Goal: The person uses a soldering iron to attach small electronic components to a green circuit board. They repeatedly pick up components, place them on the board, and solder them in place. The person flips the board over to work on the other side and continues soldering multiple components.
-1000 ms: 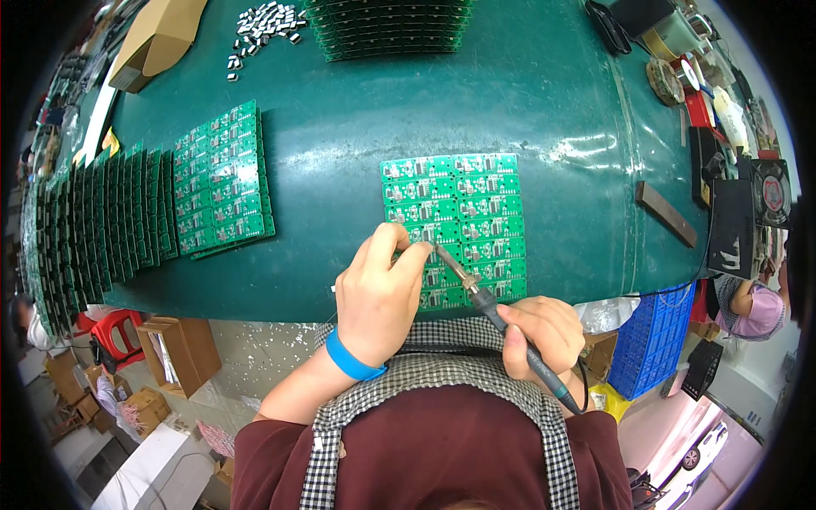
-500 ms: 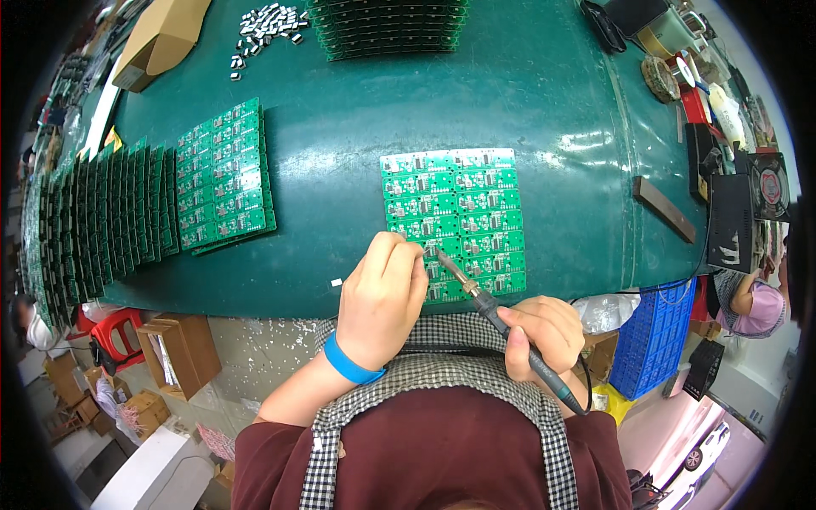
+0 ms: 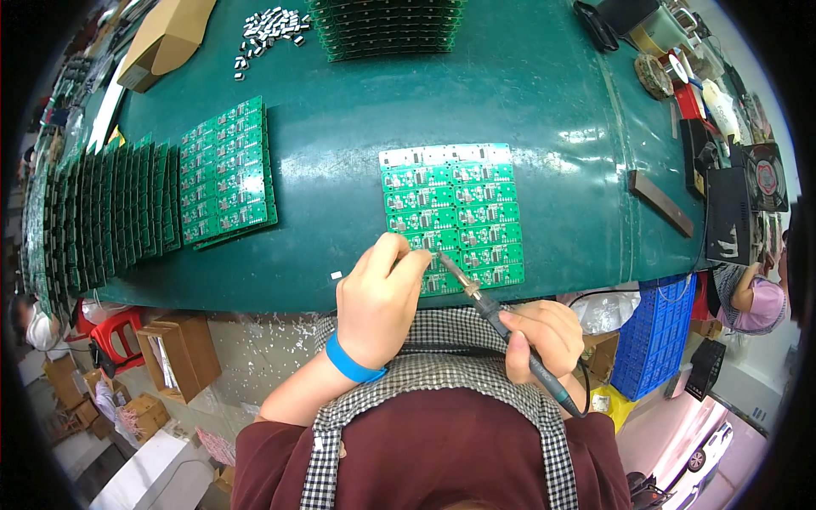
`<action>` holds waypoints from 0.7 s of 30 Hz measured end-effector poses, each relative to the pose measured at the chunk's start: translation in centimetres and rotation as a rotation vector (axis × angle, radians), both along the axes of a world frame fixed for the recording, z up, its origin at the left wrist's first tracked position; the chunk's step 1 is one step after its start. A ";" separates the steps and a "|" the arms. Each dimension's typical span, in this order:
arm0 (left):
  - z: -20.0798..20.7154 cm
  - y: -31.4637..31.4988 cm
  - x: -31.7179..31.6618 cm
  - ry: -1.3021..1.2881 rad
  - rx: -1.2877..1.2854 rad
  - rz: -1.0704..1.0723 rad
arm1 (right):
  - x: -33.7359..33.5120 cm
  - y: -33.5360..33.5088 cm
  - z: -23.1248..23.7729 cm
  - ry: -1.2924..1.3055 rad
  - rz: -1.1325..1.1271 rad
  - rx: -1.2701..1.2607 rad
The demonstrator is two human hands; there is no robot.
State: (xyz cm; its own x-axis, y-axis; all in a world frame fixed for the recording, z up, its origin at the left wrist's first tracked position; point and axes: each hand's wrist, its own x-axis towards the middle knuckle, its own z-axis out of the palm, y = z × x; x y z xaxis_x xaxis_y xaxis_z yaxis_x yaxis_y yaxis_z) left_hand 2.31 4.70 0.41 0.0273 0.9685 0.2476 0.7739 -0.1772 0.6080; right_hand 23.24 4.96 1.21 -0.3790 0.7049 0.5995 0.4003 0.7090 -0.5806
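Observation:
A green circuit board panel [image 3: 487, 194], divided into two columns of small boards, lies flat on the table in front of me. My right hand [image 3: 544, 340] is closed around the dark handle of a soldering iron [image 3: 483, 303]. The iron slants up and left, its tip at the panel's lower middle, by the left hand's fingertips. At the panel's lower left edge my left hand [image 3: 374, 293], with a blue wristband [image 3: 350, 360], has thumb and fingers pinched together over the board. Whatever sits between those fingers is too small or hidden to make out.
Many panels stand in a row [image 3: 110, 217] at the left, and another stack [image 3: 387, 30] is at the far side. Small metallic parts [image 3: 270, 27] are heaped beside a cardboard box [image 3: 170, 38]. A dark bar [image 3: 661, 204] lies right; a blue crate [image 3: 653, 340] stands below the table edge.
The left hand's pinched fingers have shifted slightly over the board. The iron's tip stays at about the same place, and the whole view has moved a little.

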 end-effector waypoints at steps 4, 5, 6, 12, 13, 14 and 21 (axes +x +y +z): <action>-0.3 -0.6 -0.1 -0.138 -0.001 0.021 | 0.3 -0.4 -0.2 0.048 -0.008 0.001; -0.4 -0.6 0.0 -0.139 0.004 0.013 | 0.3 -0.6 -0.3 0.047 -0.006 -0.002; -0.5 -0.7 0.0 -0.139 0.014 0.007 | 0.3 -0.6 -0.3 0.045 -0.002 -0.004; -0.7 -0.8 0.1 -0.133 0.016 -0.014 | 0.1 -0.6 -0.2 0.031 -0.001 -0.017; -0.7 -0.9 0.1 -0.131 0.015 -0.016 | 0.0 -0.6 -0.2 0.029 -0.001 -0.012; -0.7 -0.9 0.1 -0.129 0.014 -0.019 | 0.0 -0.6 -0.3 0.028 -0.001 -0.006; -0.5 -1.0 0.1 -0.136 0.009 -0.011 | 0.3 -0.9 0.0 0.048 -0.035 0.002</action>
State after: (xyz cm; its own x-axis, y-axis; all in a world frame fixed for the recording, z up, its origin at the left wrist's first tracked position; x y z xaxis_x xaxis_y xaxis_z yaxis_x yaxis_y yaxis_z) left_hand 2.38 3.67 -0.07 0.0038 0.9661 0.2582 0.6821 -0.1913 0.7058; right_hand 23.56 4.06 1.18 -0.3248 0.7164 0.6175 0.3968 0.6958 -0.5986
